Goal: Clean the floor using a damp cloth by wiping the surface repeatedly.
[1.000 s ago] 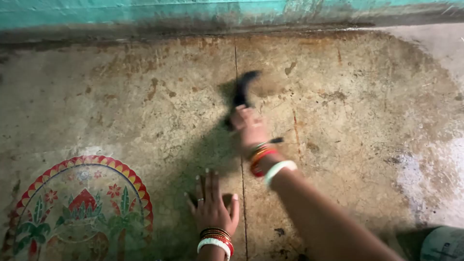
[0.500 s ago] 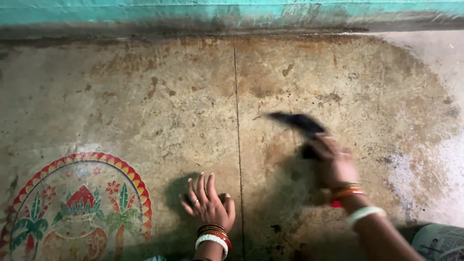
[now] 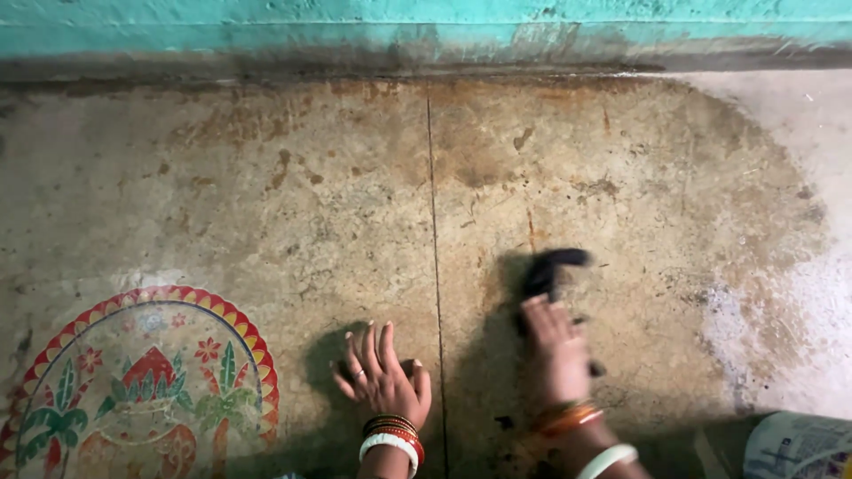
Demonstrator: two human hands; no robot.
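Right hand (image 3: 557,355) on black (blurred) brush (image 3: 548,269)

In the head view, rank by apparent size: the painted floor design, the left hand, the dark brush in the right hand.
1. Painted floor design, clearly largest, though partly cut off by the frame.
2. Left hand.
3. Dark brush, blurred and partly hidden by the right hand, so its size is uncertain.

Looks like a home, down at floor level: worn, stained concrete floor (image 3: 266,177), a round painted floral design (image 3: 142,372) on it, and a teal-painted wall base (image 3: 355,22) along the top.
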